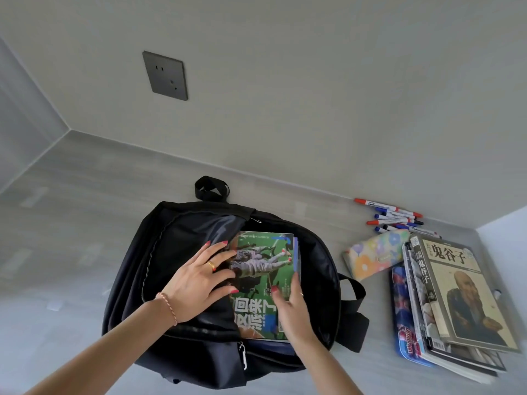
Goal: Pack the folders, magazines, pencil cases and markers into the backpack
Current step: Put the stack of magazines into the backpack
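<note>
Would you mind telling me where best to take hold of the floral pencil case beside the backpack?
Probably across its narrow middle, coming from above with the right hand. The floral pencil case lies flat and slanted, its long sides free toward the backpack, while its far end sits near the markers and its right edge close to the magazine stack.

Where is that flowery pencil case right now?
The flowery pencil case lies on the floor to the right of the backpack, between the markers and the stack of magazines.

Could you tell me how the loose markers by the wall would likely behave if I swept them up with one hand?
The markers look round-barrelled and lie loose, so they would probably roll and scatter. They seem light, slim and smooth, so some may slip out.
</note>
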